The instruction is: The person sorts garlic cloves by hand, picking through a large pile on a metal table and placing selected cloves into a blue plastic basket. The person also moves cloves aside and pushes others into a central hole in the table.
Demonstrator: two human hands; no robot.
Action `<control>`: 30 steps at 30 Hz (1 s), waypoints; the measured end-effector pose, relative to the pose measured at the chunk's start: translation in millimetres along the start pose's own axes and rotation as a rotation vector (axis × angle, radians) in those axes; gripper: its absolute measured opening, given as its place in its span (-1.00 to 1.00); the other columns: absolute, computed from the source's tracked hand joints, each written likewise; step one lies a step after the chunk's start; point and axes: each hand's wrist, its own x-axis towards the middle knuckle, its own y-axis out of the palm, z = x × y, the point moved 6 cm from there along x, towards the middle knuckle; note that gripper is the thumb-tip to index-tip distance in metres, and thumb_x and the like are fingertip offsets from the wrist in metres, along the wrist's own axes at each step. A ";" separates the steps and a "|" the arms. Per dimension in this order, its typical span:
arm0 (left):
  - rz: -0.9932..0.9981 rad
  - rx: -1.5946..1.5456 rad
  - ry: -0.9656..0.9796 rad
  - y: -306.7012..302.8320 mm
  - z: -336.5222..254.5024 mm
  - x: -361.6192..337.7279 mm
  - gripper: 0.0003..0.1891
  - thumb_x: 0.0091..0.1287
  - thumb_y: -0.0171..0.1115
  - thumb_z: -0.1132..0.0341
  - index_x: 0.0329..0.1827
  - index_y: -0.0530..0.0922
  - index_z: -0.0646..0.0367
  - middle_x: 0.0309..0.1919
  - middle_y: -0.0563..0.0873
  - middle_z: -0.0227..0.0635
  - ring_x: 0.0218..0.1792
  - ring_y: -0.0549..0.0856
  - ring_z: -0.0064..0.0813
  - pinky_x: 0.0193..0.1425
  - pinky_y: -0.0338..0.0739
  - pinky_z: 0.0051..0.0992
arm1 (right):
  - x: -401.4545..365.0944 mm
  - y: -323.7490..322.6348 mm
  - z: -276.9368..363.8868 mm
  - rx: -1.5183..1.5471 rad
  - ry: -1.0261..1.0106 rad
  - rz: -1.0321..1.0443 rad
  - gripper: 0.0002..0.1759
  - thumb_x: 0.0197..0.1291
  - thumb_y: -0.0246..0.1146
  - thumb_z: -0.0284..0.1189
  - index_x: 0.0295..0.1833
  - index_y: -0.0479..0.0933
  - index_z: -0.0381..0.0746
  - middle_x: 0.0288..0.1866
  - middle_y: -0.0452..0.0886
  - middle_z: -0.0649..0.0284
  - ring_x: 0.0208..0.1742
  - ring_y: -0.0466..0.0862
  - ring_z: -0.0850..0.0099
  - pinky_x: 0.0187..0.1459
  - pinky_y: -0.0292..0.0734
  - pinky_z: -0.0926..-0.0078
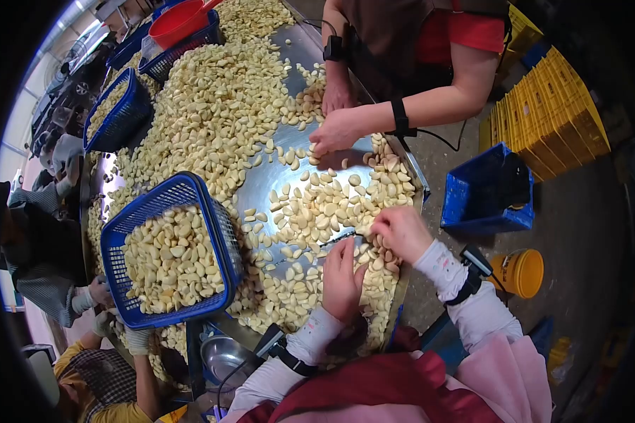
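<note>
Peeled garlic cloves (pixel 316 208) lie scattered over the metal tabletop in front of me. My left hand (pixel 341 282) rests low over the cloves, fingers stretched forward and thumb apart, with nothing visible in it. To its right, my right hand (pixel 403 234) has its fingers curled together at the cloves along the table's right side; what they hold, if anything, is hidden. A thin dark strip (pixel 344 237) lies between the fingertips of both hands. Left of my hands stands a blue plastic basket (pixel 234 247) filled with cloves.
Across the table a co-worker's hands (pixel 342 130) pick among cloves. Gloved hands of other people (pixel 106 321) are by the basket's left side. A steel bowl (pixel 226 356) sits near my left forearm. Blue crate (pixel 486 194), yellow bucket (pixel 520 273) and stacked yellow crates (pixel 550 116) stand right.
</note>
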 end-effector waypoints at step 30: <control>0.205 0.546 0.128 13.6 5.6 47.6 -0.56 0.36 0.22 0.23 0.30 0.51 0.09 0.30 0.41 -0.13 0.33 0.35 0.02 0.31 0.22 0.16 | -57.9 -88.6 -64.5 -0.402 0.148 -0.343 -0.73 0.06 0.36 -0.49 -0.08 0.64 -0.27 -0.32 0.62 0.07 -0.37 0.69 0.11 -0.34 0.61 0.22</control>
